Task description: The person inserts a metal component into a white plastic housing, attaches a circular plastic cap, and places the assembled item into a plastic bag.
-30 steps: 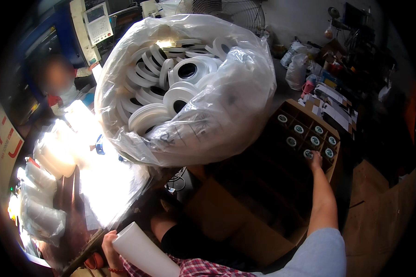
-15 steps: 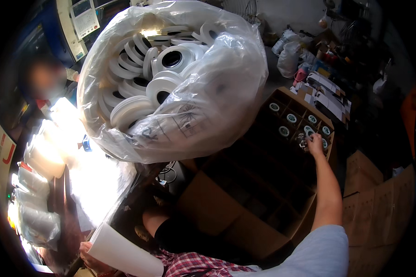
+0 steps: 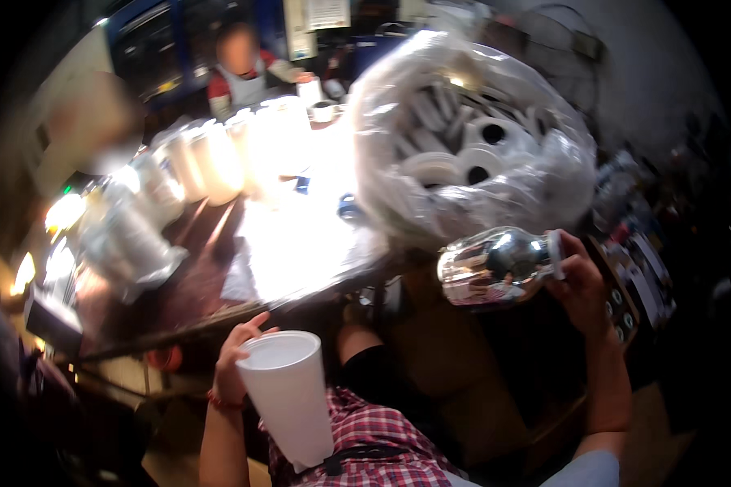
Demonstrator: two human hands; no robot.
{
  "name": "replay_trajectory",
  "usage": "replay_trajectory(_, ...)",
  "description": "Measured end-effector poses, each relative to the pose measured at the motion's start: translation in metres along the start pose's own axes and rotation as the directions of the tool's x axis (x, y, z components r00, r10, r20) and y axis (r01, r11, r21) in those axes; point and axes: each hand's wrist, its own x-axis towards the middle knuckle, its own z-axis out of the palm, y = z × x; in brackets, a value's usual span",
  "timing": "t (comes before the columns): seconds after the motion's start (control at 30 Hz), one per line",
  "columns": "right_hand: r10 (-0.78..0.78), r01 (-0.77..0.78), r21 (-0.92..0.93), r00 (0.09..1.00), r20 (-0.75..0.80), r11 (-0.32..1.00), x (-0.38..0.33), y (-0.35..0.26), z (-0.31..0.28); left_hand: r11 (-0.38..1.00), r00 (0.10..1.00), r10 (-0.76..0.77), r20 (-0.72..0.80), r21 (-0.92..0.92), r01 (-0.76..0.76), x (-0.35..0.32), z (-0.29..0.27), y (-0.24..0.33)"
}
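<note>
Right hand is wrapped around the capped neck of a clear bottle, and that bottle is lying over almost on its side, body pointing toward the desk, held out in the air just under the big plastic bag of white rolls. Left hand is curled round the rim of a tall white foam cup, thumb side up top, cup upright and close in against the checked shirt. Now here's the worry: the bottle is gripped only at the neck, so all its weight hangs off that one end, and a slack grip could let it swing down or slip free onto the cardboard boxes below. The cap looks to be on, though the blur makes it hard to be sure; if it is loose, a bottle tipped this far would spill. The bag bulges right over the desk edge, touching or nearly touching the bottle, so a nudge upward could set it rolling. And the foam cup is soft; squeeze that rim too hard and it buckles. The cups lined up on the desk in front of another person sit well apart from all this.
</note>
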Motion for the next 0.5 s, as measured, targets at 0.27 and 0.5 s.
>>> replay_trajectory(0.27,-0.834,0.865,0.105,0.432,0.343,0.491,0.104,-0.085,0.281,0.854,0.974,-0.078,0.211,-0.490,0.175,-0.006,-0.054,-0.016)
replay_trajectory(0.5,-0.888,0.900,0.338,0.102,0.448,0.275,0.116,-0.101,0.364,0.854,0.998,0.005,0.057,-0.519,0.026,0.014,-0.067,-0.019)
